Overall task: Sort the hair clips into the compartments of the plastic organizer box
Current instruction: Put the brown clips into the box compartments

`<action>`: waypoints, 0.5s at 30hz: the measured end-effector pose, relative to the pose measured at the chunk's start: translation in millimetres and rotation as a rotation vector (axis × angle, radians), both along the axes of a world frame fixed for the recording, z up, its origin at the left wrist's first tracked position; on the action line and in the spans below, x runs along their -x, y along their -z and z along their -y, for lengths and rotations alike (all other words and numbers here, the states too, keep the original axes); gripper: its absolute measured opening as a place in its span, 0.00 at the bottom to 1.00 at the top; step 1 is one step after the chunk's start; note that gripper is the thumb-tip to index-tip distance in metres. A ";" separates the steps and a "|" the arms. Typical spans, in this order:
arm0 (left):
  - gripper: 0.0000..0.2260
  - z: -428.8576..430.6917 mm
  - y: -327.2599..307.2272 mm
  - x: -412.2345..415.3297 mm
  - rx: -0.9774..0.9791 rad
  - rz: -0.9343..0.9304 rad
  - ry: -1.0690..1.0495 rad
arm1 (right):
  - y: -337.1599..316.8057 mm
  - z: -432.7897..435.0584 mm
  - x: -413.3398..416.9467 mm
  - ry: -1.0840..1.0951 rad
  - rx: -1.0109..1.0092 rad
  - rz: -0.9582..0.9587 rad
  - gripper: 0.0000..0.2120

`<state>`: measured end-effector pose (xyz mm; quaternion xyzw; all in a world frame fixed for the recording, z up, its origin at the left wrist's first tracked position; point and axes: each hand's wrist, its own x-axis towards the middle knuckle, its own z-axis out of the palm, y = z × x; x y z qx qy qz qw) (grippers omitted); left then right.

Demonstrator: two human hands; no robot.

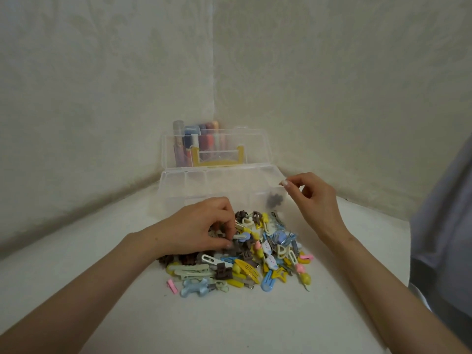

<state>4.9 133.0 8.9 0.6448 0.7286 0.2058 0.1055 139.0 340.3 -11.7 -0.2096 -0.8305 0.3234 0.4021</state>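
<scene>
A heap of small hair clips (258, 261) in brown, yellow, blue, pink and cream lies on the white table in front of the clear plastic organizer box (204, 182). The box stands open with its lid (168, 149) upright behind it. One dark brown clip (274, 200) shows through the wall of the front right compartment. My left hand (201, 226) rests on the left of the heap, fingertips pinched on a small brown clip. My right hand (309, 198) hovers over the box's right end, fingers loosely curled with nothing seen in them.
Several coloured tubes (194, 139) stand behind the open lid in the corner of two cream walls. A grey-blue cloth (444, 226) hangs at the right edge. The white table (76, 272) stretches left and toward me.
</scene>
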 end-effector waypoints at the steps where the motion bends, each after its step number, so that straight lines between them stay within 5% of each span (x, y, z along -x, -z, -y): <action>1: 0.06 -0.5 0.5 -0.2 -0.009 0.018 -0.002 | 0.0 0.3 -0.2 0.004 -0.001 0.000 0.06; 7: 0.04 -4.0 -5.3 -6.9 -0.220 0.235 -0.086 | -2.6 6.6 -0.5 0.057 -0.088 -0.065 0.03; 15: 0.02 -20.5 -3.9 -13.5 -0.406 0.580 -0.304 | -9.3 34.3 0.1 -0.355 -0.190 -0.052 0.15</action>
